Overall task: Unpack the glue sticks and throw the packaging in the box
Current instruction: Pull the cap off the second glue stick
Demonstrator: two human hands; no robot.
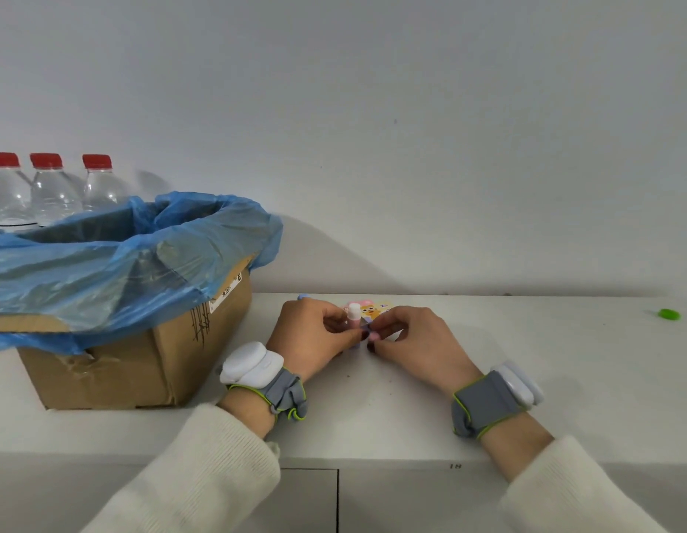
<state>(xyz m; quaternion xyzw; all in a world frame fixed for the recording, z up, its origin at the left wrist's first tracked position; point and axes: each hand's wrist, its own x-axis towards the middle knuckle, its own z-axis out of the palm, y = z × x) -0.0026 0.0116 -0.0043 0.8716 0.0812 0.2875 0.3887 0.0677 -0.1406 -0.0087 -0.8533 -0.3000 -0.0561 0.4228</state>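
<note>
A pink glue stick (353, 316) with a white cap stands upright between my two hands over the white counter. My left hand (311, 336) pinches its body. My right hand (411, 340) pinches something at the stick's lower part, possibly clear wrapping; I cannot tell what. Behind the hands lies a colourful cartoon packaging card (377, 307), mostly hidden. A small blue object (302, 297) peeks out behind my left hand. The cardboard box (142, 359), lined with a blue plastic bag (115, 263), stands to the left, open at the top.
Three clear water bottles (53, 194) with red caps stand behind the box against the white wall. A small green object (669, 314) lies far right on the counter (545, 359). The counter's front edge runs just below my wrists.
</note>
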